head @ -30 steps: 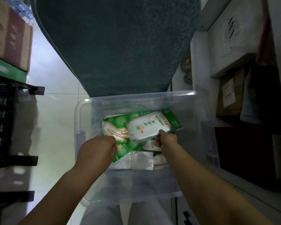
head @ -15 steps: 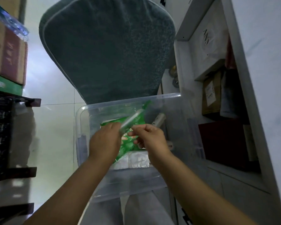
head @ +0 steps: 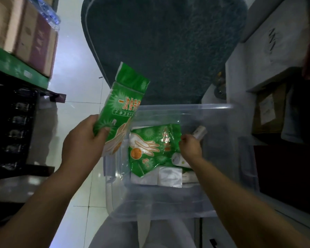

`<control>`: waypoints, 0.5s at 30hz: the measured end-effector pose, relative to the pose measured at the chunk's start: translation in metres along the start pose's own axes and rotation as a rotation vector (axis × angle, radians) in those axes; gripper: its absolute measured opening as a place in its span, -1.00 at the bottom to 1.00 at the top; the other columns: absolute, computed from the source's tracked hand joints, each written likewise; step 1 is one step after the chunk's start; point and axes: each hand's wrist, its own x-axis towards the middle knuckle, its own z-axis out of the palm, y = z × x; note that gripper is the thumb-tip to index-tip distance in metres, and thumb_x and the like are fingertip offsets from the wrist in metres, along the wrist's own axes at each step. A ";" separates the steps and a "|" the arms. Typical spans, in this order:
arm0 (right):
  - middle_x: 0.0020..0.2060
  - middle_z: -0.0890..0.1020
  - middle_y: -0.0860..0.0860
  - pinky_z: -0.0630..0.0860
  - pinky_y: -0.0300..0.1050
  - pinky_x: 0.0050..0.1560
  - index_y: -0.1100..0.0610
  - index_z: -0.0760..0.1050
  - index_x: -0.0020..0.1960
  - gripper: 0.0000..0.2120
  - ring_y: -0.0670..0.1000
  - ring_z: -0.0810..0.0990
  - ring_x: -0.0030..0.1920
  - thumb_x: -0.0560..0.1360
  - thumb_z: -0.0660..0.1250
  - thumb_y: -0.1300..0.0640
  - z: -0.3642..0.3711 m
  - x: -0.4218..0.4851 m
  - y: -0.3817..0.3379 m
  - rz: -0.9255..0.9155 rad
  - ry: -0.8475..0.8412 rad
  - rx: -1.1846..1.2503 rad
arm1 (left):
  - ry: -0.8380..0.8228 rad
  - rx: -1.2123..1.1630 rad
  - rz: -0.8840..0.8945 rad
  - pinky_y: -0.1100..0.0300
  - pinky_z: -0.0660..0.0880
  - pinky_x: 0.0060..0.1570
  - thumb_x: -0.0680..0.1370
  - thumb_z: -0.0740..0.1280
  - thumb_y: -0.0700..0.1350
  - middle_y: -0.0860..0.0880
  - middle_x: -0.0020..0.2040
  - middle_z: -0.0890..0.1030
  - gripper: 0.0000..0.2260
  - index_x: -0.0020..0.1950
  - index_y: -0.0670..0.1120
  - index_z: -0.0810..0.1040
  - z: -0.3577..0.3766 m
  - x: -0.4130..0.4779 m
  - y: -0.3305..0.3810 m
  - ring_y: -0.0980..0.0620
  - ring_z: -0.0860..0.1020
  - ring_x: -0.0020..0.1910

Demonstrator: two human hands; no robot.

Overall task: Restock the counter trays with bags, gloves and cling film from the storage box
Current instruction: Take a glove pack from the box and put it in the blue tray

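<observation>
A clear plastic storage box rests on my lap. My left hand grips a green pack of disposable gloves and holds it up to the left of the box, above its rim. My right hand is inside the box and pinches the right edge of a second green glove pack that lies there. A white roll sticks out just beyond my right hand, another white roll lies under my wrist, and white packets lie at the near side.
A dark teal cushioned chair back stands right behind the box. Cardboard boxes sit on a black rack to the left. White shelves with boxes rise on the right. Pale floor tiles lie between.
My left hand has lifted one green glove pack out of the box, up and to the left. My right hand has gone down to the second glove pack in the box.
</observation>
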 end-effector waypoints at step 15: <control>0.06 0.61 0.17 0.46 -0.02 0.10 0.14 0.55 0.12 -0.59 0.21 0.52 0.13 0.42 0.36 -0.12 0.053 0.032 -0.013 0.166 -0.129 -0.199 | 0.007 -0.111 -0.110 -0.13 0.56 -0.13 0.41 0.23 0.04 0.13 -0.18 0.62 -0.83 -0.02 0.18 0.49 -0.012 -0.001 -0.029 0.04 0.59 -0.16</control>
